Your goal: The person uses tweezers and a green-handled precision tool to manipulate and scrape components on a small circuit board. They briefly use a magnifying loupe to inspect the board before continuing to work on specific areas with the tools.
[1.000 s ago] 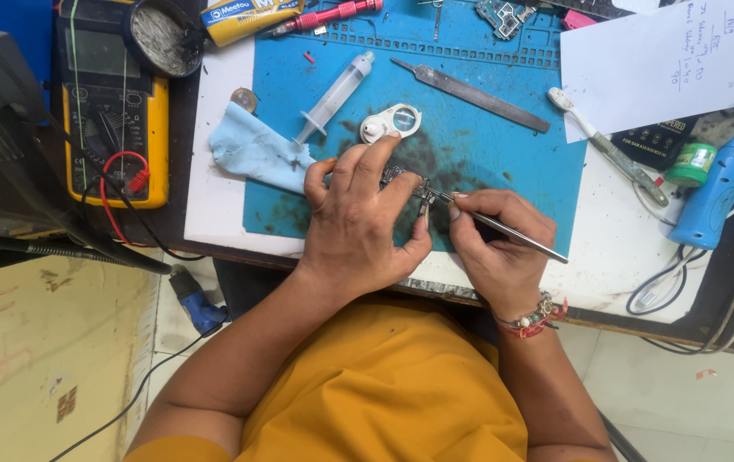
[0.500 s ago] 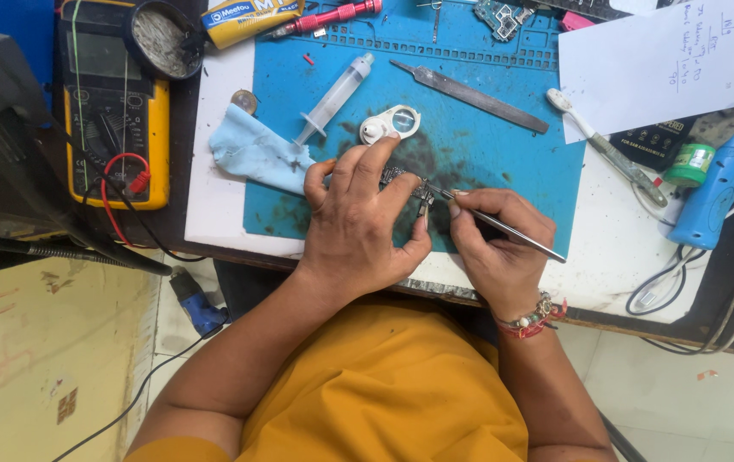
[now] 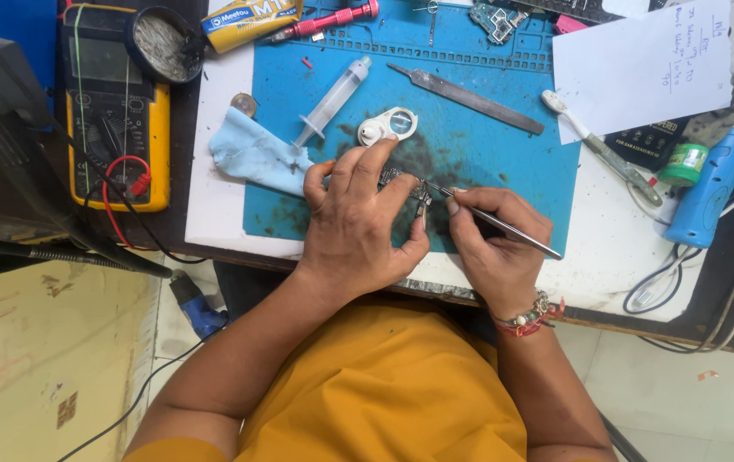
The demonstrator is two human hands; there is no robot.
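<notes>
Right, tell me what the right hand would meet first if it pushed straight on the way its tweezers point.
Probably the small dark metal part pinched under the left hand, since the right hand's thin silver tweezers already point at it.

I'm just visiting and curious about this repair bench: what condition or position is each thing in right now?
Left hand: pressing a small metal part onto the blue mat.
Right hand: gripping tweezers, tips at the part.
Syringe: lying flat, untouched.
Metal file: lying flat.
Magnifier: folded out, lying on mat.
Blue cloth: crumpled.
Yellow meter: leads coiled on top.
</notes>
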